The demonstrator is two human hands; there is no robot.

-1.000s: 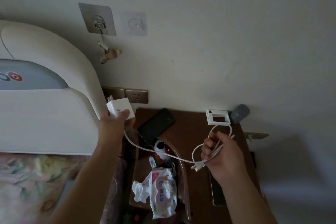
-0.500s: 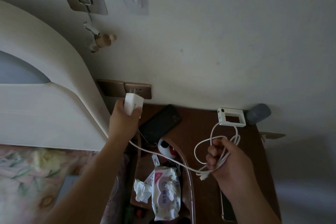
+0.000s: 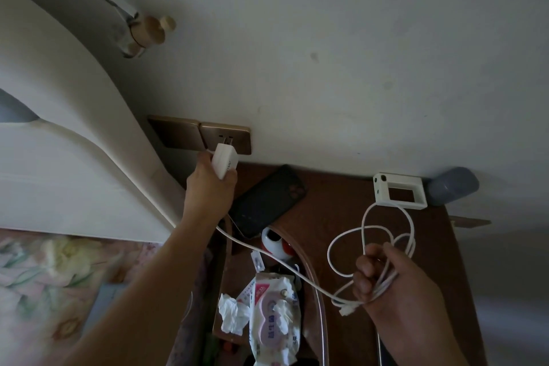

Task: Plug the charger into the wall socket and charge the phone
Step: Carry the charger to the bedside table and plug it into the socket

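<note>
At the far left stands a pale padded headboard, with a flowered bedspread below it. Up on the wall beside it a small wooden trinket hangs from a hook.

Next along, the left hand is closed around a white charger, fingers wrapped on its lower half. The charger's prongs point up at the brass socket and sit right at its slots (whether they are in or only touching, I cannot tell). A blank brass plate adjoins the socket on its left.

From under that hand a white cable runs down and to the right across the brown bench. The phone, dark and face down, lies on the bench just below the socket, tilted, close by the left wrist, with nothing plugged into it. Near its lower end sits a small red and white round object. Lower down lie a crumpled tissue and a pack of wipes.

Further right, the right hand is fisted around the cable's loose coils, loops standing above the knuckles and the free plug dangling at its lower left. Behind it, by the wall, rest a white frame and a grey cylinder.
</note>
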